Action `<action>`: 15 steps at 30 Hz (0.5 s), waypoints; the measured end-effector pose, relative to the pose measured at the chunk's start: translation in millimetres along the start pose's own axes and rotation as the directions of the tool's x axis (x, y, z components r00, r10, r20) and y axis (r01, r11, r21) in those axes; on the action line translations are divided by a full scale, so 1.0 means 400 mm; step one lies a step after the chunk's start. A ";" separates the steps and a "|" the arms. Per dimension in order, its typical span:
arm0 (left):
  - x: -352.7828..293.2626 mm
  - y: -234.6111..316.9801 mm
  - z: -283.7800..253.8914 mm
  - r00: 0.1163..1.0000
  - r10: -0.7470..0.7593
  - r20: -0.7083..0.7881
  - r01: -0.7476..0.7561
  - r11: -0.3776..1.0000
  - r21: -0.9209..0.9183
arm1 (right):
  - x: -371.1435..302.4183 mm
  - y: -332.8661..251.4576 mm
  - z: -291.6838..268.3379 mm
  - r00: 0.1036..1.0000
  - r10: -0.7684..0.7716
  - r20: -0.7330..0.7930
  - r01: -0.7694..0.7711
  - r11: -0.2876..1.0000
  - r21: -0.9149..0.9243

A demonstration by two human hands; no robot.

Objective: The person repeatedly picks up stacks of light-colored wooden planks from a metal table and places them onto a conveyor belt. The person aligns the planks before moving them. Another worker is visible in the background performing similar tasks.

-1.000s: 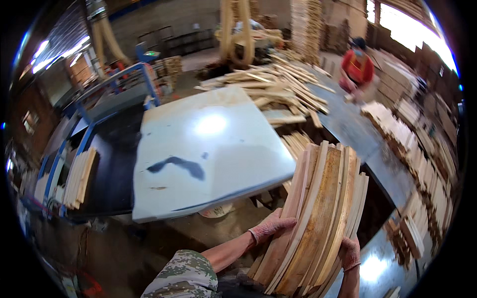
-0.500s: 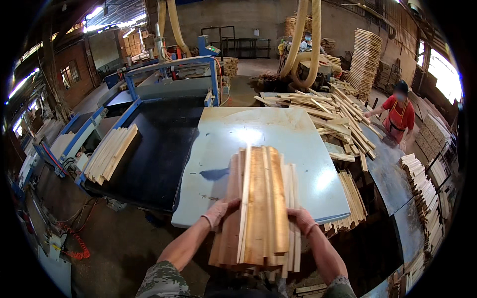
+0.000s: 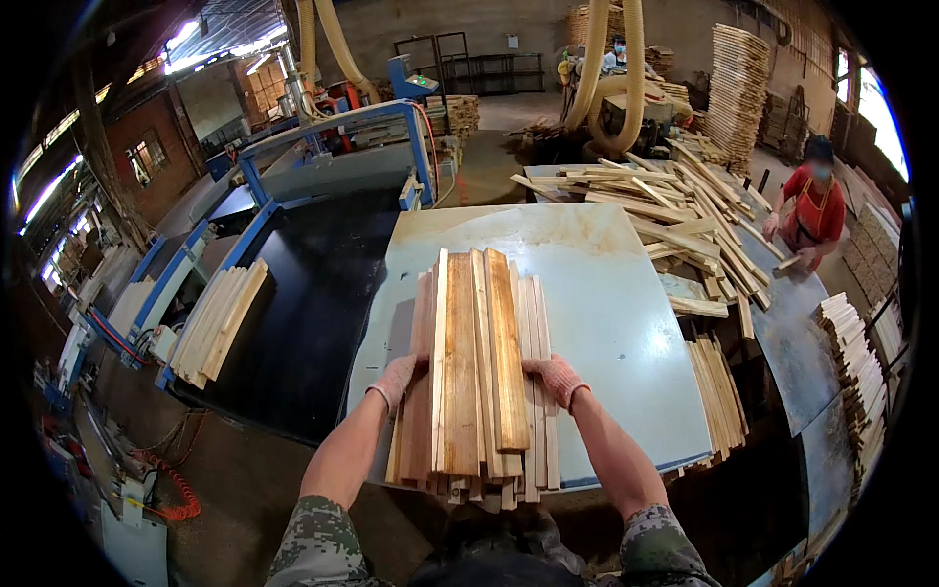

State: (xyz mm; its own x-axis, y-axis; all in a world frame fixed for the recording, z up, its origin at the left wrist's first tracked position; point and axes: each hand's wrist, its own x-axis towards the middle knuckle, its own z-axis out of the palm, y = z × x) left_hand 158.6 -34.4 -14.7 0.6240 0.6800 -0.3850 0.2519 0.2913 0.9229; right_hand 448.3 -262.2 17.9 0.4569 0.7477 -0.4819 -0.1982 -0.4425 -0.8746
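Near edge of the pale table (image 3: pixel 616 293): a bundle of wooden slats (image 3: pixel 460 372) is over it, near ends jutting past the edge; whether the table bears its weight, I cannot tell.
Left hand (image 3: pixel 395 382): gloved, grasping the bundle's left side.
Right hand (image 3: pixel 556 380): gloved, grasping its right side.
Progress: gathering this bundle looks done, I judge; letting go of it is not. A row of slats (image 3: pixel 223 321) lies on the black belt (image 3: pixel 313 293) at left, while a loose pile (image 3: pixel 685 220) at far right appears left to deal with.
Bundle's look: slats run near to far, ends uneven; pinkish at left, two wider amber-brown boards (image 3: pixel 504 352) on top, paler narrow strips at right.
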 end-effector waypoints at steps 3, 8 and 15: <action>0.044 0.072 -0.022 0.996 0.088 -0.017 -0.066 0.850 0.523 | -0.006 -0.145 -0.034 0.998 0.054 -0.034 -0.062 0.738 -0.672; -0.025 0.210 0.043 0.931 0.027 -0.363 0.217 0.759 0.614 | 0.031 -0.115 -0.029 0.985 -0.166 -0.054 0.051 0.568 -0.822; -0.019 0.224 0.042 0.860 0.059 -0.507 0.448 0.389 0.805 | 0.001 -0.080 -0.023 0.919 -0.387 -0.080 0.200 0.630 -0.751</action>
State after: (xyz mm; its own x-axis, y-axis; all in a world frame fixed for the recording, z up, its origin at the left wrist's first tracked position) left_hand 188.7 -24.7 71.3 0.1761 0.9433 -0.2815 0.9731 -0.1236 0.1946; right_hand 462.8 -252.2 46.2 0.5659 0.8184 -0.0999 0.6174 -0.5010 -0.6065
